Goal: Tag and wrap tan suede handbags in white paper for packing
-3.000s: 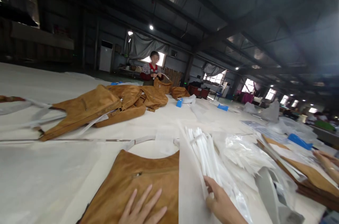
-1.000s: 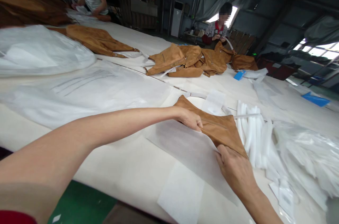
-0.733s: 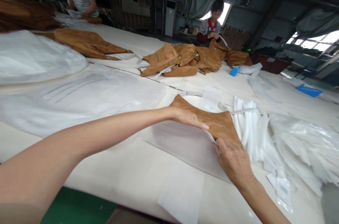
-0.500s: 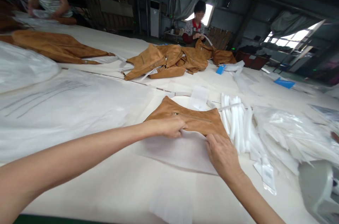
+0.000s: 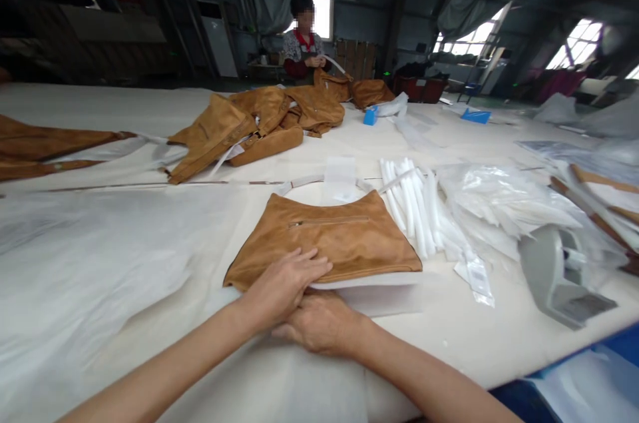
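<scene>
A brown handbag (image 5: 344, 243) with a zipper across its front lies flat on the table before me. A thin white sheet (image 5: 389, 295) sticks out from beneath its lower edge. My left hand (image 5: 289, 276) rests on the bag's lower front, fingers stretched out and pressing on the leather. Just under it, at the bag's bottom edge, my right hand (image 5: 322, 323) is curled, pinching the white sheet's edge; its fingertips are partly hidden by the left hand. The bag's wrapped strap (image 5: 305, 180) runs along the top.
White foam tubes (image 5: 412, 203) and clear plastic bags (image 5: 494, 203) lie right of the bag, with a grey tape dispenser (image 5: 554, 276) beyond. More brown bags (image 5: 269, 120) are heaped behind. A co-worker (image 5: 303, 43) stands across the table (image 5: 449, 336). White sheeting (image 5: 100, 276) covers the left.
My left hand has opened and now lies flat on the bag. The right hand has moved left, under it. The bag lies flatter, covering more of the sheet. The view has turned right.
</scene>
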### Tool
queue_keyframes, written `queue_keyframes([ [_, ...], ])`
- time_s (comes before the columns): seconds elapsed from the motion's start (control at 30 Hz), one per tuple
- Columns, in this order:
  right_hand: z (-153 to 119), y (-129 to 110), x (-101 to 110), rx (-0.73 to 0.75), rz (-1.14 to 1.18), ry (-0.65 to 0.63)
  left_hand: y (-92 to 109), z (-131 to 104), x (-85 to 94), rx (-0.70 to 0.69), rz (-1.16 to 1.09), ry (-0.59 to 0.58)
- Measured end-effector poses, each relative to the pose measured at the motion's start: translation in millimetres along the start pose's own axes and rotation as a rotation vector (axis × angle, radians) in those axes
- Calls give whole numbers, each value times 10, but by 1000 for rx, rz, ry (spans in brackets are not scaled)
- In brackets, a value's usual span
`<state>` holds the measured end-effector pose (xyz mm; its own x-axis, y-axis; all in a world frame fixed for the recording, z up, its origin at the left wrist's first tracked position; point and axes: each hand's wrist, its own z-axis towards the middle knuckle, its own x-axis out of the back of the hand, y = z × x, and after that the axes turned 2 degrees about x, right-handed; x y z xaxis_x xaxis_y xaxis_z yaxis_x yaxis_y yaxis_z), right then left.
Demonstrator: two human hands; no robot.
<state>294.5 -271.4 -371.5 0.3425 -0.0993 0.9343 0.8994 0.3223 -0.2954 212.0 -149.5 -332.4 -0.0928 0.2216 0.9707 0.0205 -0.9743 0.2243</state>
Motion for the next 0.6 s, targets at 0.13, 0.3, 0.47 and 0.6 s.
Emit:
queue_keyframes([
  [0.13, -549, 71, 242, -252, 92, -10, -131, -151, -391, -148, 84, 283],
  [0.3, -1402, 182, 339, -634, 167, 186, -149, -241, -695, -194, 183, 501],
  [0.47, -2237, 342, 413, -1016, 237, 673, -106, -274, -798, -151, 221, 568],
  [0.6, -2337, 528, 765, -1130, 145, 838, -132, -266, -833, -149, 228, 584],
])
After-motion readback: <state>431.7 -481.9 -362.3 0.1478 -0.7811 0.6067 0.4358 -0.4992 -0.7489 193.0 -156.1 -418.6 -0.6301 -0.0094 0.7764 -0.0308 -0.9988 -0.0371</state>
